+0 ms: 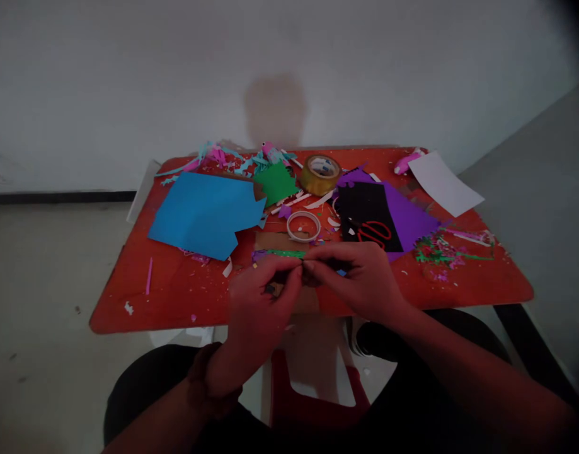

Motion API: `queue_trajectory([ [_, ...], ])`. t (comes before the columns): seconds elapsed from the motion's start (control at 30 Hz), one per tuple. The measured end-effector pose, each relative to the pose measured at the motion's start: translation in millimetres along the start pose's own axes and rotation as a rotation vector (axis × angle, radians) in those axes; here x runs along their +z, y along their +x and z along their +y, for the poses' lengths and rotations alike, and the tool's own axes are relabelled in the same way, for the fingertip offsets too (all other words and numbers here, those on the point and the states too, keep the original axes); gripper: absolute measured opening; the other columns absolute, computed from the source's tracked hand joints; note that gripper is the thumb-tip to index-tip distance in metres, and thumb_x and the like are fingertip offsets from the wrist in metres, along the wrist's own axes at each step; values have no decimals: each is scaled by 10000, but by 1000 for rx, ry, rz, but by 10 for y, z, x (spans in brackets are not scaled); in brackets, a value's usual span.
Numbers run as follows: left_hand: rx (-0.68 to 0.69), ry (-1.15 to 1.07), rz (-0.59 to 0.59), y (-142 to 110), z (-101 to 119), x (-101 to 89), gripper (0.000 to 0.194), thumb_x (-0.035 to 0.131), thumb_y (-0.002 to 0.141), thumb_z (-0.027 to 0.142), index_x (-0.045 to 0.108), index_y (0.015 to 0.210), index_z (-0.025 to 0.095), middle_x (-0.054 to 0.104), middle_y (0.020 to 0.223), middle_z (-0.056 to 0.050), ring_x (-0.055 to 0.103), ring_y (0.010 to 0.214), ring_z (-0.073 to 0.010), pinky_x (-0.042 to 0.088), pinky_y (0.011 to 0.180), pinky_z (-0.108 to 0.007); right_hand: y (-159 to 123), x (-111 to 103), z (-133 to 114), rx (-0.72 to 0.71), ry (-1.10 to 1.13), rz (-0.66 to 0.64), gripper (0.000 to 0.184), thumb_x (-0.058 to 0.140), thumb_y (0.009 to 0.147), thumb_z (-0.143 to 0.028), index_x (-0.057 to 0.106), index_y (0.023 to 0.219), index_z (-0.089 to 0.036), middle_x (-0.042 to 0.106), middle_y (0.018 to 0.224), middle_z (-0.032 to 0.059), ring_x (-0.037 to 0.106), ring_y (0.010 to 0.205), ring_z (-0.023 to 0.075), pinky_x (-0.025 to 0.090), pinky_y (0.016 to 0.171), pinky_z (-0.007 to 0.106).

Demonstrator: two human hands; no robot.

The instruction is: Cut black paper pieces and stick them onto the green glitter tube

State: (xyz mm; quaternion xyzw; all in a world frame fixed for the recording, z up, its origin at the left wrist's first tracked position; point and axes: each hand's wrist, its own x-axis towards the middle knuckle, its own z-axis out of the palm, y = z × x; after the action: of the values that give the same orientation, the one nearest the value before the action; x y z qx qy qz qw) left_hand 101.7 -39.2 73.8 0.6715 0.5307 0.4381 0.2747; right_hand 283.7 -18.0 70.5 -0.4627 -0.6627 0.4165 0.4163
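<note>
A small dark paper scrap (pixel 310 276) is sitting mostly hidden in a narrow pinch between the left hand (pixel 259 309) and right hand (pixel 360 282) fingertips, low center. A slackening grip could be letting it fall among the paper clippings (pixel 438 252) on the red table (pixel 176 296).

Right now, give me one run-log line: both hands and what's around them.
left hand: pinches small dark scrap | right hand: pinches same scrap | nearby: brown cardboard, white tape roll, red-handled scissors
</note>
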Motion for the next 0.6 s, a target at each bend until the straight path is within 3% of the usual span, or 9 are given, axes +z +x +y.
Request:
queue_trajectory([
  [0.2,-88,-17,-7,14,24,16,112,691,944,178,792,930,225,821,839,21,755,724,-133,606,659,-228,-2,2,-1,7,24,-3,138,696,931,-198,832,910,-184,828,814,26,760,685,155,575,606,224],
  [0.6,-134,-81,-16,8,27,0,107,697,938,186,796,946,225,821,858,21,748,744,-126,578,660,-218,3,-4,6,36,33,2,146,684,920,-215,824,920,-175,807,772,18,744,664,149,584,607,234],
])
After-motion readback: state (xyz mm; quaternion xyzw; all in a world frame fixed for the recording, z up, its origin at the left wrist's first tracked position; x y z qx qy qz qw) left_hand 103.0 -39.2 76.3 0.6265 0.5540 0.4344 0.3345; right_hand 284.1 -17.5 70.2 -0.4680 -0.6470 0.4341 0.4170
